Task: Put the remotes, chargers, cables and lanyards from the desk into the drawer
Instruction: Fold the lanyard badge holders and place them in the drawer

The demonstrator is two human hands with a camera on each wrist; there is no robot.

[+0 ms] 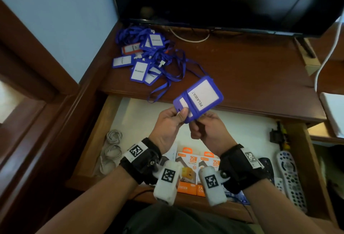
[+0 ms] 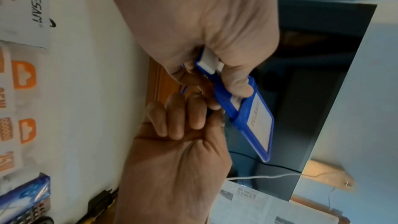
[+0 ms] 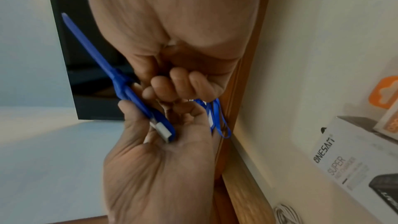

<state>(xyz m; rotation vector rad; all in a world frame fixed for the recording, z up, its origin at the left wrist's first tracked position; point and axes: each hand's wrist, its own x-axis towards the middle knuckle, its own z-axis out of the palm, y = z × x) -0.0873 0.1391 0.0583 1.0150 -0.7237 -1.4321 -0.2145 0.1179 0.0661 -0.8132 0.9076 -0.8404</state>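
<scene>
Over drawer (image 1: 111, 122) — badges (image 1: 199, 98) between hands (image 1: 186, 127)

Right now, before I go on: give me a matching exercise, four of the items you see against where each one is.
Things:
1. blue badge holder marked PELAWAT
2. pile of blue lanyards
3. coiled white cables
4. grey remote

Places:
A. left end of the open drawer
B. right end of the drawer
C. on the desk, near the wall
D. held above the drawer by the left hand and right hand

Pairs: 1-D, 2-C, 3-A, 4-B
</scene>
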